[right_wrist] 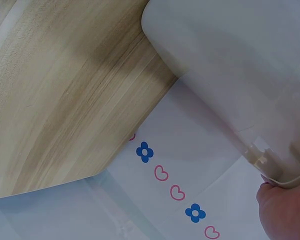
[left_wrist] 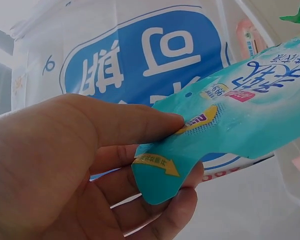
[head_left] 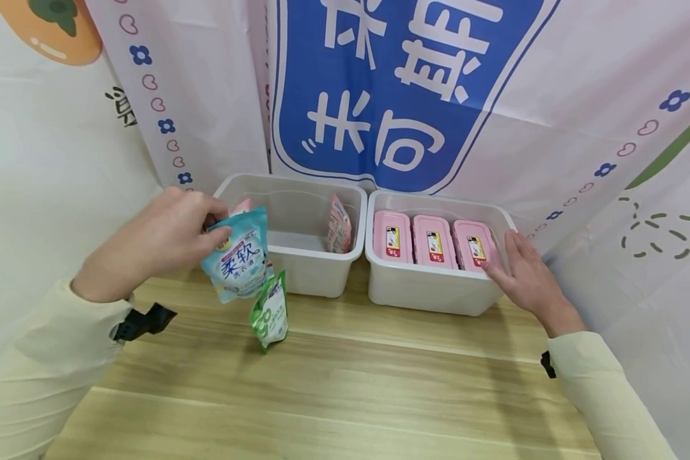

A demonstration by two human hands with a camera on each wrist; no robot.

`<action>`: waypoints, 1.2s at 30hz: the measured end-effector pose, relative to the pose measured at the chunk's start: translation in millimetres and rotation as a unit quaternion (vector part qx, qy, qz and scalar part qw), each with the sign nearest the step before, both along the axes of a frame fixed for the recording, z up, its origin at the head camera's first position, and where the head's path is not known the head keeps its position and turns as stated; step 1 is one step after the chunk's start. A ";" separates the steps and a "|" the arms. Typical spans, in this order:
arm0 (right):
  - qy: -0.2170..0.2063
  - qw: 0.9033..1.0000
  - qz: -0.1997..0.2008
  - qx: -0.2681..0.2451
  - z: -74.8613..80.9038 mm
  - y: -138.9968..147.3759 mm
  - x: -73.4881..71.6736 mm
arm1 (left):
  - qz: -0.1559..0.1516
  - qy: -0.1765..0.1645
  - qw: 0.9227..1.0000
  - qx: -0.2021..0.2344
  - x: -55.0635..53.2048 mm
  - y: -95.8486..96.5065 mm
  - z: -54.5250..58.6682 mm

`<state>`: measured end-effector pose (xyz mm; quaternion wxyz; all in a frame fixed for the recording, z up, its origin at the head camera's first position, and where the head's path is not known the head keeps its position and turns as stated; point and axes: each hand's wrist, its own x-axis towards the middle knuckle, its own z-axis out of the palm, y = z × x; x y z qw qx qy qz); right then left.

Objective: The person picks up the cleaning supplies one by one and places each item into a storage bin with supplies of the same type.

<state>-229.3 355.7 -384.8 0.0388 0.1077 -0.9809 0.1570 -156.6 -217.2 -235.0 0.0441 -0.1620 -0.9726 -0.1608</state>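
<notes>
From my remote seat, I have the left hand [head_left: 163,239] pinching the blue pouch [head_left: 240,265] by its top corner, thumb over the printed face and fingers behind. The pouch is off the tabletop [head_left: 351,383], at the near left corner of the left bin [head_left: 316,275]. Its long axis runs from my grip out to the right, with the bottom edge dipping toward me. What I judge any move turns on is this: the bin's opening lies beyond and to the right of the pouch, with the rim between. Whether pouch and rim touch, I cannot tell.

A green pouch [head_left: 275,316] stands just below it, near the bin's front wall; the left hand is much the nearer one. A pink packet [head_left: 339,230] leans inside the bin's right end. My right hand [head_left: 531,278] is well apart, fingers extended, resting at the right bin's [head_left: 425,294] right edge beside three pink boxes [head_left: 435,246].
</notes>
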 end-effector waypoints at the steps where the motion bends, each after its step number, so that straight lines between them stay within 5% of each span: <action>1: -0.001 1.000 0.000 0.000 0.0 0.2 -0.1 | 0.001 0.001 1.000 -0.001 -0.3 -0.4 0.6; 21: 0.002 1.000 0.005 -0.011 -1.8 2.2 -0.9 | 0.013 0.039 0.999 -0.019 1.0 -6.9 17.8; 36: 0.009 1.000 0.004 -0.008 -1.7 2.3 -1.0 | 0.020 0.101 0.994 -0.037 -1.7 -6.3 35.9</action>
